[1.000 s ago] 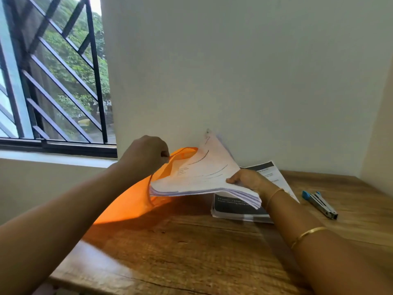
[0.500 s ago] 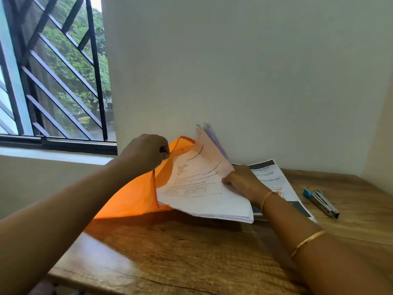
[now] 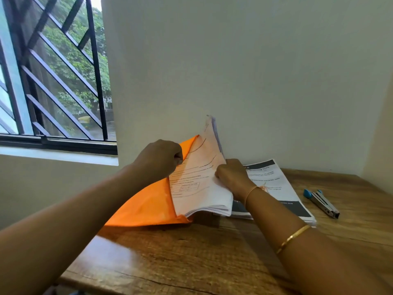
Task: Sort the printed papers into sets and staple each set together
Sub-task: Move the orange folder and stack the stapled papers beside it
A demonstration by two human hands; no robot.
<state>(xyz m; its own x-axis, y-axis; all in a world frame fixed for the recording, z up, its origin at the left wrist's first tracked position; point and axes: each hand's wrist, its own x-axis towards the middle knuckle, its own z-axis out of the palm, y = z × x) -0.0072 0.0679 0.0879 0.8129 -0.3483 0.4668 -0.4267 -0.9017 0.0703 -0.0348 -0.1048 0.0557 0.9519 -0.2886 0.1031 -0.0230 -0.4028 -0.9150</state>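
Observation:
A thick bundle of printed papers (image 3: 200,179) stands tilted, half inside an orange folder (image 3: 146,203) on the wooden table (image 3: 191,258). My left hand (image 3: 160,158) pinches the folder's upper edge. My right hand (image 3: 231,175) grips the right edge of the bundle. Behind my right wrist lies another stack of printed papers (image 3: 282,188) with dark bands on its top sheet. A blue and metal stapler (image 3: 321,203) lies flat to the right of that stack, away from both hands.
A plain wall (image 3: 244,71) rises directly behind the papers, and a side wall (image 3: 380,145) closes the table's right end. A barred window (image 3: 53,71) sits at the left. The table's near edge (image 3: 119,288) runs along the bottom.
The bundle has swung from lying almost flat to standing steeply. My right hand has moved up and left with it. My left hand has kept its hold on the folder.

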